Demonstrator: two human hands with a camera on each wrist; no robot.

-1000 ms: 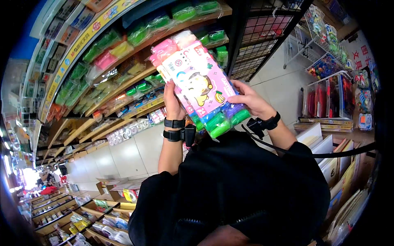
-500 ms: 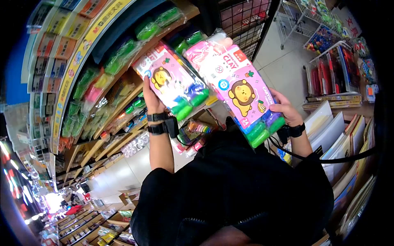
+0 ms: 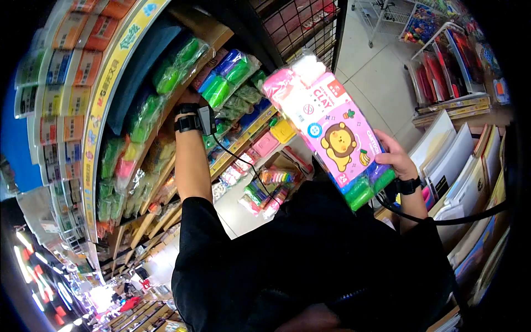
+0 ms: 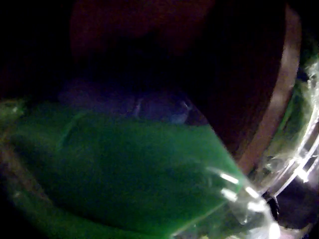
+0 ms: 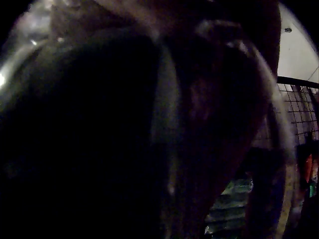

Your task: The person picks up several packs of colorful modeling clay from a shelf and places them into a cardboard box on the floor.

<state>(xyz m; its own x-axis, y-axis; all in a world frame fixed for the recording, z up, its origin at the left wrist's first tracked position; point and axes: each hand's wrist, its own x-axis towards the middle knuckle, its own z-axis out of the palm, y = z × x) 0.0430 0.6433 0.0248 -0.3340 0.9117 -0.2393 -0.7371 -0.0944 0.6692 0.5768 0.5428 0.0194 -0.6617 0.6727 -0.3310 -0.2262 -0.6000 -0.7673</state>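
My right hand [image 3: 398, 157] grips a clear pack of modelling clay [image 3: 340, 138] by its lower right edge, thumb on the front. Its pink card carries a cartoon lion and the word CLAY, with green and purple clay at the near end. My left arm reaches into the shelf, and the left hand lies in shadow past its wristband, its fingers hidden. Right beside that wrist sits a second clay pack [image 3: 224, 80], green and blue end outward. Close up in the left wrist view, green clay [image 4: 124, 169] under clear film fills the lower part.
Wooden shelves [image 3: 221, 39] with more bagged clay curve round the left. A black wire-mesh rack [image 3: 310, 27] stands ahead. Upright boards and folders [image 3: 442, 149] line the right side. On the floor below is a box of colourful packs [image 3: 271, 185].
The two packs, together at first, came apart, one in each hand. My left hand then moved left and forward into the shelf with its pack, while the right kept hold of the other.
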